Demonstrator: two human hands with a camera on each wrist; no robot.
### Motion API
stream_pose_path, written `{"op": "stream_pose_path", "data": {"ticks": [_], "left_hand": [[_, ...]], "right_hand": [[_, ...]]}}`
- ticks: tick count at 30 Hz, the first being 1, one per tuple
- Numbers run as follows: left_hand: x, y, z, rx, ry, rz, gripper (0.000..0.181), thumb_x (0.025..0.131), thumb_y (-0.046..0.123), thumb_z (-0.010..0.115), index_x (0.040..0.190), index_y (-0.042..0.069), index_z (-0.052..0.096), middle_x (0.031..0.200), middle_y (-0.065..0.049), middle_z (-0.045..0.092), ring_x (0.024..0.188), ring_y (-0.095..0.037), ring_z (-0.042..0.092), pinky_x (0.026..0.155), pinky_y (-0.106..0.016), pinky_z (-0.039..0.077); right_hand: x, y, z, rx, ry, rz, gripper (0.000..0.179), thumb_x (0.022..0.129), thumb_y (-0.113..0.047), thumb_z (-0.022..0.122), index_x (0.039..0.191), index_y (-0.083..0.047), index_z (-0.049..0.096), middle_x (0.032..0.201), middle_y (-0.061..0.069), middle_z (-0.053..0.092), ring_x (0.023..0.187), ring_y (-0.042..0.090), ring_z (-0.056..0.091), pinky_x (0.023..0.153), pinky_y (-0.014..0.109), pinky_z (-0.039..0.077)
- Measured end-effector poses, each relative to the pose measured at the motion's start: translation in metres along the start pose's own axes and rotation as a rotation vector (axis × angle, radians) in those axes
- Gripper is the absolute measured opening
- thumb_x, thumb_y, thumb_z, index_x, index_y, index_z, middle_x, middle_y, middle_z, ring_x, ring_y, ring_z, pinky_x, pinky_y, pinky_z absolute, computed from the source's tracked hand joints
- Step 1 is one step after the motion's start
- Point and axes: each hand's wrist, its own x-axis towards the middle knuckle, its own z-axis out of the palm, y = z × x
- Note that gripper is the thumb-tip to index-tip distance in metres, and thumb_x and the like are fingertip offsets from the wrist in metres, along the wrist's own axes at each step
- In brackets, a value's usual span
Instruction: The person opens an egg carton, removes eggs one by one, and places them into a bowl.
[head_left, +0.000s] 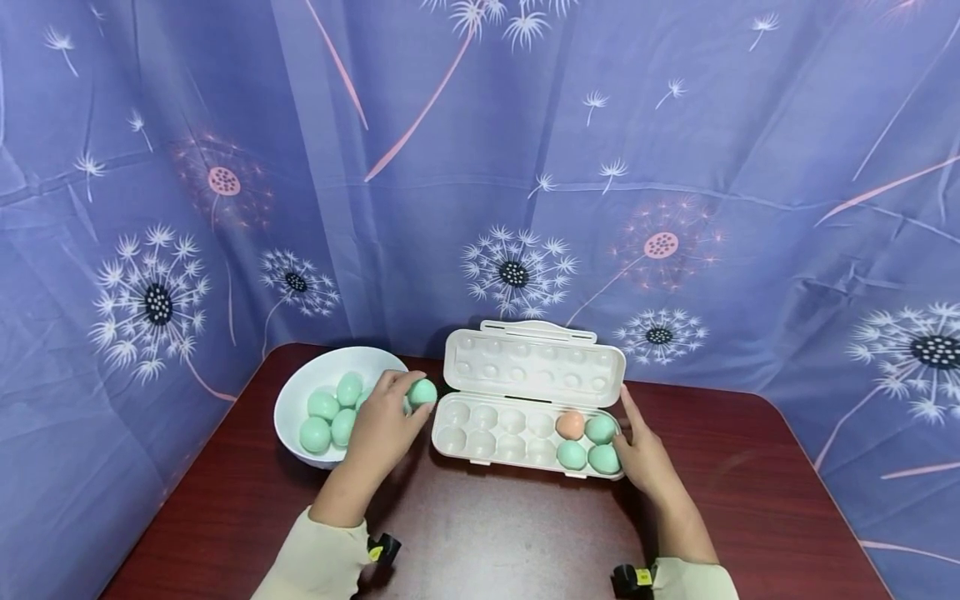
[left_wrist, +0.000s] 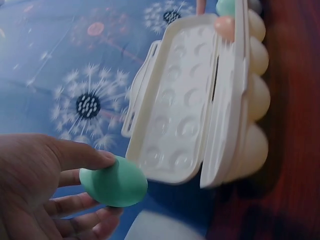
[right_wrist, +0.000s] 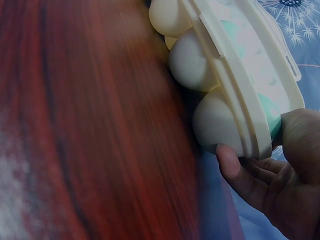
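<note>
My left hand pinches a green egg between thumb and fingers, just past the right rim of a white bowl. Several more green eggs lie in that bowl, partly hidden by the hand. To the right stands a cream plastic egg box, its lid raised and leaning back. At its right end sit an orange egg and 3 green eggs; the other cups show no eggs. My right hand grips the box's right end, with a fingertip against an end cup.
The dark red wooden table extends in front of the box and to both sides. Behind it hangs a blue curtain with dandelion prints, close to the raised lid.
</note>
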Motion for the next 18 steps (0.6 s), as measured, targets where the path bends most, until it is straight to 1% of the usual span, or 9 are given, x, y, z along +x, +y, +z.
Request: {"op": "stream_pose_path", "data": {"ticks": [4, 7, 12, 18], "left_hand": [[-0.002, -0.011, -0.011, 0.004, 0.002, -0.049, 0.047, 0.087, 0.019, 0.078, 0.13, 0.008, 0.066, 0.124, -0.016, 0.062, 0.112, -0.036, 0.065, 0.094, -0.051, 0.054], [-0.005, -0.018, -0.018, 0.023, 0.006, -0.07, 0.047, 0.087, 0.018, 0.078, 0.13, 0.006, 0.066, 0.123, -0.018, 0.062, 0.111, -0.037, 0.066, 0.093, -0.052, 0.054], [-0.009, -0.027, -0.031, 0.053, 0.019, -0.082, 0.046, 0.086, 0.018, 0.077, 0.129, 0.005, 0.066, 0.121, -0.02, 0.063, 0.107, -0.039, 0.067, 0.089, -0.054, 0.054], [-0.012, -0.037, -0.049, 0.079, -0.019, -0.102, 0.046, 0.086, 0.019, 0.075, 0.129, 0.004, 0.065, 0.123, -0.021, 0.062, 0.108, -0.04, 0.065, 0.09, -0.055, 0.053]], "right_hand": [[0.0, 0.0, 0.0, 0.004, -0.004, 0.005, 0.083, 0.098, -0.01, 0.048, 0.163, -0.033, 0.002, 0.132, 0.025, 0.062, 0.11, 0.035, 0.064, 0.093, 0.051, 0.049], [0.001, 0.001, 0.0, 0.01, -0.003, 0.002, 0.083, 0.098, -0.009, 0.048, 0.163, -0.033, 0.002, 0.133, 0.025, 0.061, 0.111, 0.036, 0.064, 0.093, 0.051, 0.049], [0.001, 0.001, -0.001, 0.008, -0.003, -0.003, 0.083, 0.098, -0.009, 0.048, 0.163, -0.032, 0.003, 0.133, 0.026, 0.061, 0.111, 0.037, 0.064, 0.093, 0.051, 0.049], [0.001, 0.0, -0.002, 0.006, -0.01, 0.005, 0.082, 0.099, -0.01, 0.047, 0.163, -0.033, 0.002, 0.135, 0.027, 0.06, 0.114, 0.038, 0.063, 0.094, 0.052, 0.049]]}}
